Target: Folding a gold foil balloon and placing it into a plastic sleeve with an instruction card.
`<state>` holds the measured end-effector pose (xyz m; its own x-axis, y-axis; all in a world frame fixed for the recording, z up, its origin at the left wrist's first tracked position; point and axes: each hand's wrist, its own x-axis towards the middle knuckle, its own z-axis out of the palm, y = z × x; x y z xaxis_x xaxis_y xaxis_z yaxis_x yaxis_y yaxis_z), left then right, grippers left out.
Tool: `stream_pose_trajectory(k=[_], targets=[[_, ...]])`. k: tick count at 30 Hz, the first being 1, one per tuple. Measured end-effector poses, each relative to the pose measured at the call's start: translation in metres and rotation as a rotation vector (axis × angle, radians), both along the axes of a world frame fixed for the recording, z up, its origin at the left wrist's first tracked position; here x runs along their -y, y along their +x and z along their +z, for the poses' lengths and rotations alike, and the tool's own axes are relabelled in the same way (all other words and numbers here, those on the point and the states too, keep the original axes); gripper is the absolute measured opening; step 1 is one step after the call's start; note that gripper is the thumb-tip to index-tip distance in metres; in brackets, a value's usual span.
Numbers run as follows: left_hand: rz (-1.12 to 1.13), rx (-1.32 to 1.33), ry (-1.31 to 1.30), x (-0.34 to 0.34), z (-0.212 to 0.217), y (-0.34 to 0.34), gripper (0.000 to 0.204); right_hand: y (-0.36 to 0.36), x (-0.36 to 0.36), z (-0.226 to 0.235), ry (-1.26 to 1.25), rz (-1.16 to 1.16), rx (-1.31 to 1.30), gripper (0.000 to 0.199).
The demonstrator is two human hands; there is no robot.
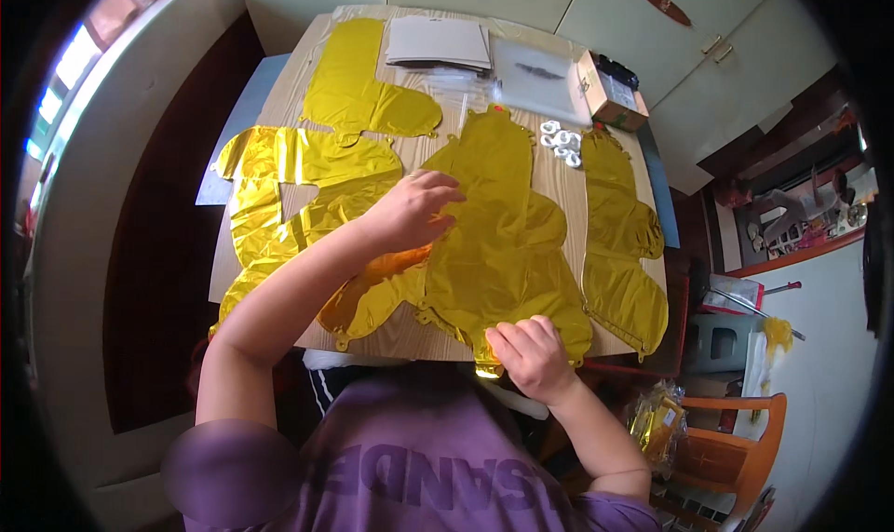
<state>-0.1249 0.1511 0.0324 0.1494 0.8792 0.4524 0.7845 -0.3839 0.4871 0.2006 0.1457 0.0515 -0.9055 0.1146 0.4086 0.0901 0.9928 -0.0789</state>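
Note:
A flat gold foil balloon [498, 215] lies in the middle of the wooden table, its near end at the front edge. My right hand [533, 357] is closed on that near end, where a bit of shiny foil shows beside the fingers. Over the balloon's left side is my left hand [417, 206], fingers bent and thumb apart, with nothing visible in it. Whether its fingertips touch the foil is hard to see. Under my left forearm spreads another crinkled gold foil balloon [256, 206]. An orange-tinted reflection shows on the foil below the left hand.
An L-shaped gold foil balloon [345, 85] lies at the far left, and a narrow one [619, 243] at the right. Behind are white sheets [438, 40], clear plastic bags [531, 76], white rings [562, 143] and a box [610, 93]. A wooden chair [726, 448] stands right.

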Motion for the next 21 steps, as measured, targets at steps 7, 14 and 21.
stream_pose_trajectory(k=[7,14,21], targets=[[-0.181,-0.14,-0.058,0.022,-0.003,0.021,0.036,0.003,0.007,0.005,-0.005,-0.085,0.109,0.037],[-0.187,-0.097,-0.082,0.032,-0.012,0.023,0.04,0.012,0.011,-0.002,-0.025,-0.18,0.117,0.035],[-0.222,-0.098,-0.023,0.034,-0.017,0.02,0.036,0.007,0.011,-0.009,0.036,-0.201,-0.005,0.023]])
